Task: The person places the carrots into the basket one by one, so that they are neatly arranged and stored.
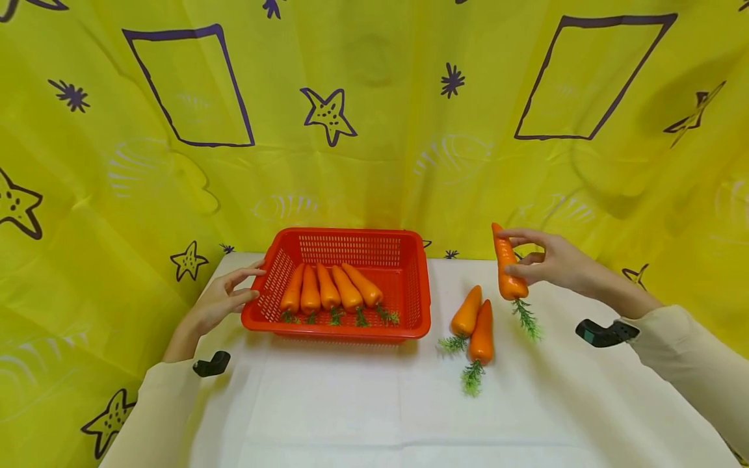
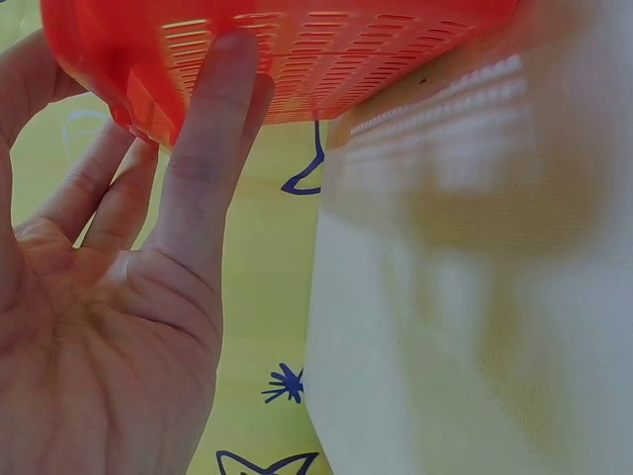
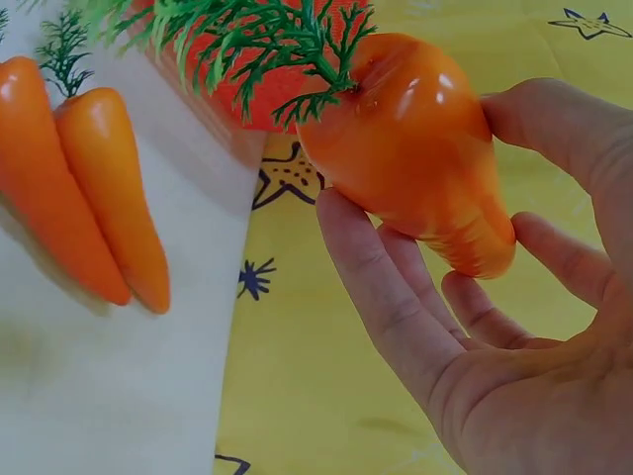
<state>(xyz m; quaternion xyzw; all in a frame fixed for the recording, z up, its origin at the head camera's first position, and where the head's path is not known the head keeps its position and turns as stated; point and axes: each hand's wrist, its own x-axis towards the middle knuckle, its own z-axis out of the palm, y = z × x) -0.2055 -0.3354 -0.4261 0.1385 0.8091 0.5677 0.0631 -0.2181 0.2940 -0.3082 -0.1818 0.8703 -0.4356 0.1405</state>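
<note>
My right hand (image 1: 541, 260) holds an orange carrot (image 1: 506, 263) by its sides between thumb and fingertips, above the table's right part. Its tip points up and away, and its green leafy top hangs towards me. Two more carrots (image 1: 466, 313) (image 1: 482, 335) lie side by side on the table, left of that hand. At the left, my left hand (image 1: 219, 300) touches the left end of a red plastic basket (image 1: 412, 335), its fingers fairly straight at the rim and wall. Inside the basket, several carrots (image 1: 329, 287) lie in a row, leafy tops towards me.
A white cloth (image 1: 328, 403) covers the table under the basket and carrots. Behind and at the sides hangs a yellow curtain (image 1: 374, 162) with purple stars and outlined shapes. Small black devices (image 1: 212, 364) (image 1: 606, 333) sit near both wrists.
</note>
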